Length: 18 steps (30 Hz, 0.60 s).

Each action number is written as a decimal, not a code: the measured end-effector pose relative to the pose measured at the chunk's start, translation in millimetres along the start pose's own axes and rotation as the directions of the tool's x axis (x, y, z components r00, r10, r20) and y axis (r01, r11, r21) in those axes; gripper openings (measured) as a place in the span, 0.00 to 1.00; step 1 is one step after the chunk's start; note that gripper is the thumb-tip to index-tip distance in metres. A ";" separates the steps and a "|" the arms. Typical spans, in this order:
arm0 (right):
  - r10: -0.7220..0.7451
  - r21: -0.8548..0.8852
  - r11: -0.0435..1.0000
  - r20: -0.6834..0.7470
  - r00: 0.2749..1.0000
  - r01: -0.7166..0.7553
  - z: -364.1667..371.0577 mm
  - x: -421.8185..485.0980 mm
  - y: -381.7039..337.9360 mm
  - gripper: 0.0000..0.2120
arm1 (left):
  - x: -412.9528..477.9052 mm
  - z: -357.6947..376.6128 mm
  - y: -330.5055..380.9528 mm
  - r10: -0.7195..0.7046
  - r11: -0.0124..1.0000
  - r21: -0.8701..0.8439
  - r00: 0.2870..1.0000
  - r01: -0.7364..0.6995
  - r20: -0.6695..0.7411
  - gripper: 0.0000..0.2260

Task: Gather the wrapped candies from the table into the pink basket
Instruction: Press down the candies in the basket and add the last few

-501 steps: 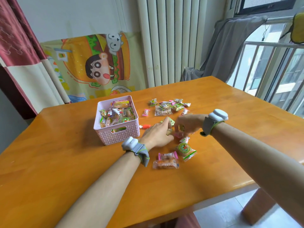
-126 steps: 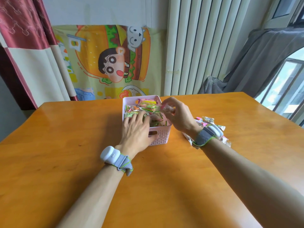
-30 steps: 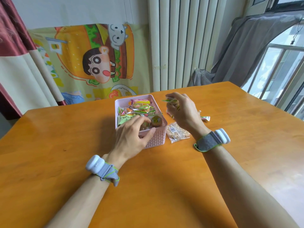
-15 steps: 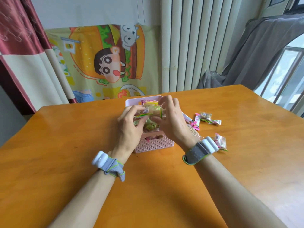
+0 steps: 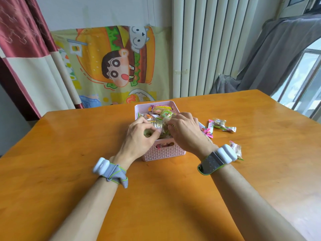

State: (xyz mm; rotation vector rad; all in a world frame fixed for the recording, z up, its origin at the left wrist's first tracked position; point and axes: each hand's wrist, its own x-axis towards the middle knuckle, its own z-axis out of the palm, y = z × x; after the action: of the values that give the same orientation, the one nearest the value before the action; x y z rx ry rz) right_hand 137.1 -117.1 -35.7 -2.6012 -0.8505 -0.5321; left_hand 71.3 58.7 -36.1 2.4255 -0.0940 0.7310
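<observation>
The pink basket [image 5: 163, 153] stands mid-table, heaped with wrapped candies [image 5: 160, 110]. Both my hands are over its near half. My left hand [image 5: 140, 136] has its fingers curled and pinches a clear-wrapped candy [image 5: 157, 125] at the pile. My right hand [image 5: 185, 132] is pressed against the same heap from the right, fingertips closed on a green and yellow wrapper [image 5: 166, 114]. Loose candies lie on the table right of the basket: a pink one [image 5: 207, 131] partly behind my right hand, a small group [image 5: 220, 124], and one [image 5: 235, 148] beside my right wristband.
The orange wooden table [image 5: 69, 153] runs to a wall with a cartoon cloth [image 5: 114, 66], a red curtain at left and a white radiator. Grey fabric and a window are at the right. Both wrists wear grey bands with white pods.
Both hands have dropped from holding a packet above the basket down onto the candy pile. Over the earlier frames the loose candies on the table have become fewer and the basket fuller.
</observation>
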 end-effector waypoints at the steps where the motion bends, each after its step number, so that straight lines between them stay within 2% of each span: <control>1: -0.006 -0.009 1.000 0.032 0.999 0.007 1.3 -1.2 0.2 0.16 | 0.1 -0.1 -0.4 0.007 1.000 0.005 1.000 -0.008 0.012 0.07; 7: -0.006 0.085 0.996 0.193 0.981 -0.010 -1.0 -1.6 6.4 0.18 | -1.1 2.2 -6.3 0.028 0.996 0.084 0.996 -0.035 0.081 0.15; 10: -0.044 0.213 0.977 0.112 0.993 0.019 -10.1 0.7 16.6 0.14 | -1.8 4.8 -6.2 0.063 0.989 0.130 0.992 -0.077 0.112 0.21; 12: 0.024 0.256 0.966 0.060 0.998 -0.038 -14.0 1.4 27.4 0.13 | -2.7 7.0 -6.0 0.097 0.983 0.145 0.988 -0.114 0.121 0.21; 14: 0.123 0.243 0.960 0.088 0.989 -0.141 -16.1 1.1 41.8 0.18 | -3.0 9.2 -6.8 0.109 0.981 0.151 0.988 -0.125 0.109 0.19; 16: 0.194 0.161 0.961 0.189 0.963 -0.225 -15.9 -0.9 58.9 0.24 | -2.7 11.6 -8.6 0.111 0.980 0.156 0.989 -0.126 0.100 0.18; 18: 0.205 0.066 0.969 0.317 0.926 -0.237 -13.6 -4.3 74.5 0.20 | -2.6 13.1 -10.4 0.113 0.979 0.160 0.989 -0.128 0.099 0.18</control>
State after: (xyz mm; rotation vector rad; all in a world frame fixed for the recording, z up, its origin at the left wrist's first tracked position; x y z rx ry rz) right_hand 176.6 -181.6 -41.5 -2.6760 -0.6388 -0.0163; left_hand 77.8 59.6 -51.7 2.6313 -0.2264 0.7079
